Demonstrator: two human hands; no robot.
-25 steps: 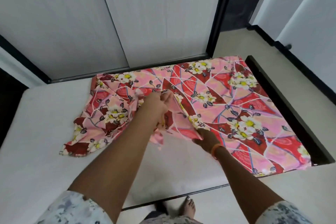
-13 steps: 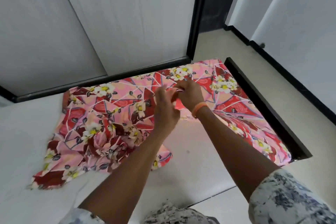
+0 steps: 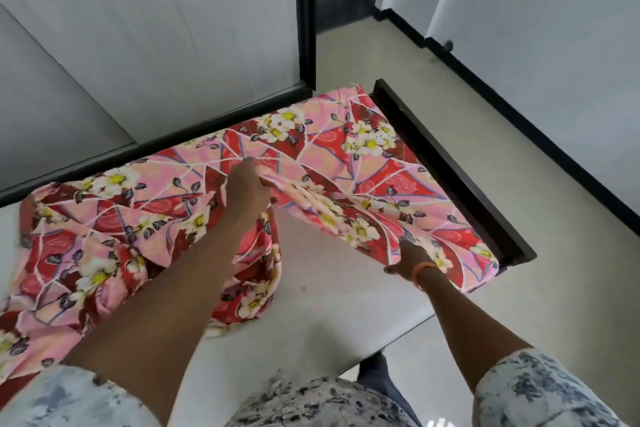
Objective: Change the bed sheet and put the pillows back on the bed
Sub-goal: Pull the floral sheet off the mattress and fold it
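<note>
A pink and red floral bed sheet [image 3: 349, 156] lies partly spread over the far half of the bare white mattress [image 3: 332, 288]. Its left part is bunched and folded over itself. My left hand [image 3: 247, 185] grips a gathered fold of the sheet near the middle of the bed. My right hand [image 3: 410, 258], with an orange band at the wrist, holds the sheet's near edge close to the right end; its fingers are tucked under the cloth. No pillows are in view.
The black bed frame [image 3: 450, 170] edges the mattress on the right and far side. White wall panels [image 3: 156, 28] stand behind the bed. Beige floor [image 3: 554, 253] lies to the right, with a white wall and black skirting beyond.
My right hand left the fold beside my left hand and slid down along the sheet's near edge toward the right end. The left hand kept its grip. The view shifted right.
</note>
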